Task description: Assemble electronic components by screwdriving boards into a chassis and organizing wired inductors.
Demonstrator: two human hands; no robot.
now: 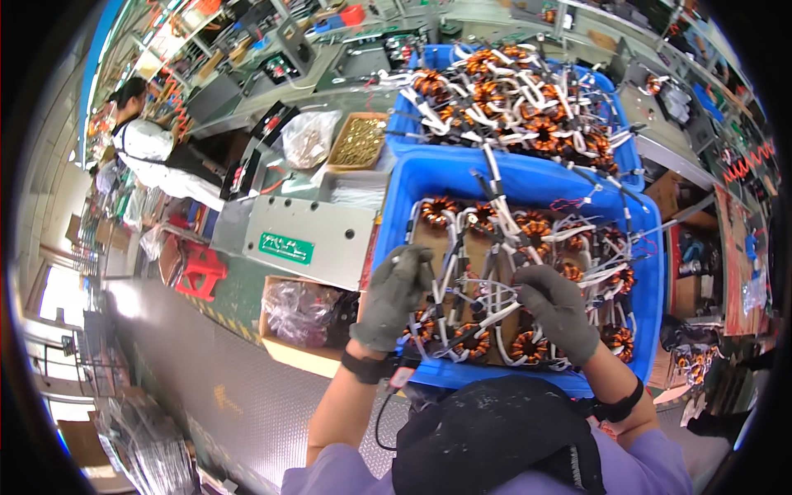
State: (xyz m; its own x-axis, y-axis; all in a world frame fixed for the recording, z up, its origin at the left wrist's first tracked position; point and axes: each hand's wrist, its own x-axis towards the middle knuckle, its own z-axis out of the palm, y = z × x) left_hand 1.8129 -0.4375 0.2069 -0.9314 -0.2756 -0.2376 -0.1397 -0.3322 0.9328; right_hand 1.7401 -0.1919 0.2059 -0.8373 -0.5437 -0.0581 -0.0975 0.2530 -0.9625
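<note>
Both my hands wear grey gloves and hang over the near blue bin [652,280], which holds several copper-wound ring coils [528,346] with white and black-sleeved leads. My right hand [559,312] is closed, its fingertips pinched on thin white wires [491,289] that stretch left across the bin. Toward the bin's left wall, my left hand [394,297] has its fingers curled beside black-and-white leads [439,285]. What lies between those fingers, if anything, is hidden.
Behind stands a second blue bin [396,124] heaped with similar coils. To the left are a grey metal panel [330,227] with a green circuit board [286,247], a box of brass-coloured small parts [359,140] and a carton [309,355]. Another person [153,153] stands farther left.
</note>
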